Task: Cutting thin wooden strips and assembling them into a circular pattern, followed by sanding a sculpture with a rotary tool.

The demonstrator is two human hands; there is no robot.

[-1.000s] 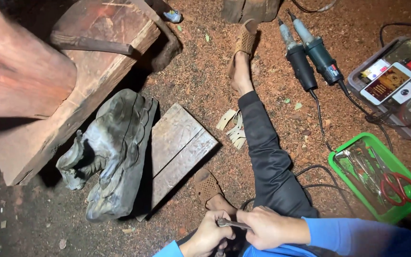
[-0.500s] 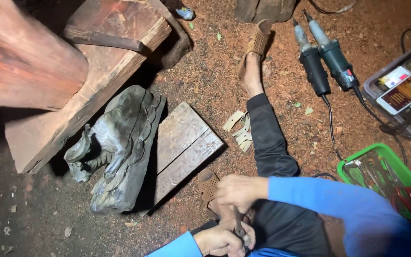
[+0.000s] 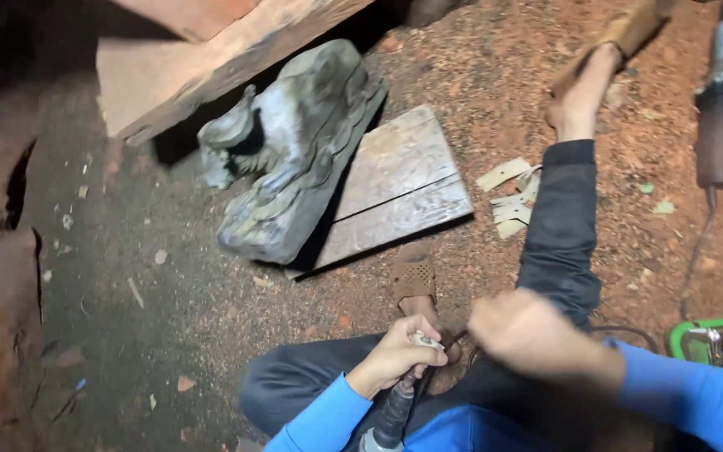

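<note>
Rotary hand tool: dark cylindrical grip, ribbed, with a pale metal tip; it is sitting low in the frame over the person's lap, tip pointing up. Left hand: fingers are wrapping tightly around the tool's upper end, blue sleeve running down to the frame edge. Right hand: it is hovering just beside the tool's tip, motion-blurred, so whether it is gripping anything cannot be told. Carved figure: grey, rough, rounded folds, lying tilted on the floor, which is showing packed reddish earth strewn with chips. Wooden panel: flat, rectangular, grooved, lying just beside the carving. Green tray: plastic rim, at the right edge.
</note>
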